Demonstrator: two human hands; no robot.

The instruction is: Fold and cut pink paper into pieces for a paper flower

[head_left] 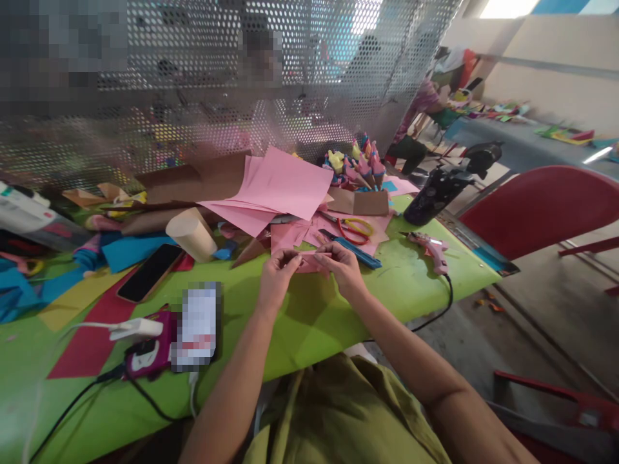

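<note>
Your left hand [280,278] and right hand [344,267] meet over the green surface [309,328], forearms [252,351] reaching forward and angled inward, wrists apart. Left grip: thumb and fingers pinching the left end of a small pink paper piece [310,263]. Right grip: same pinch, right end. Thumbs on the near side, pointing toward each other; fingers curled. Paper piece sits between your hands, in front of your body; can't tell if it touches anything below. Blue tool [366,253] just beside your right hand, red-and-yellow scissors [342,224] beyond it. Glue gun [432,250] well apart, to the right. Pink sheets [287,183] piled farther back.
</note>
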